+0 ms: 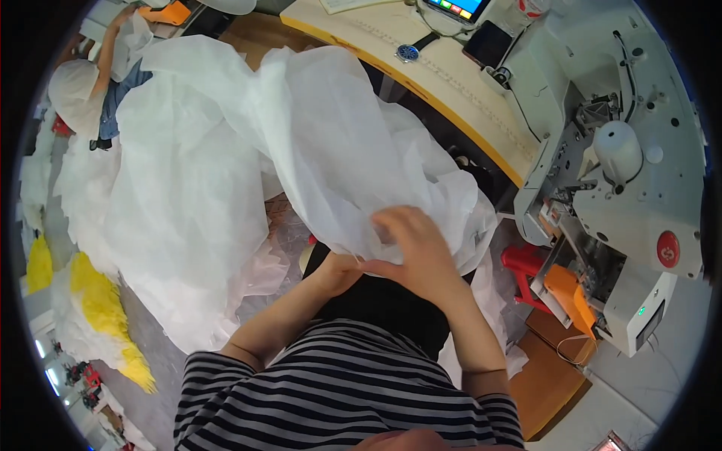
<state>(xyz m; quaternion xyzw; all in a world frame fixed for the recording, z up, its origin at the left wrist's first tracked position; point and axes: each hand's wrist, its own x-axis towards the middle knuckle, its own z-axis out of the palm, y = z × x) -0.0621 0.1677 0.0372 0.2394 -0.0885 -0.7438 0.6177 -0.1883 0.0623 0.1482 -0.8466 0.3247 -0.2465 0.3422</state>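
White, thin, sheer fabric [323, 128] lies gathered in loose folds over my lap and spills to the left. My left hand [338, 273] is closed in a pinch at the fabric's near edge, above my dark trousers. Just right of it, my right hand [421, 252] reaches over the fabric, with the thumb stretched toward the left fingertips and the other fingers curved apart from it. Its fingers are a little blurred. The exact bit of edge between the left fingertips is mostly hidden.
At right stands a large pale sewing machine [639, 188] with a white thread cone [618, 150]. A phone [489, 43] and a watch [408, 52] lie on the table [459, 94]. A red stool [520, 264] is below. Another person's arm [107, 56] shows far left, above yellow material [105, 308].
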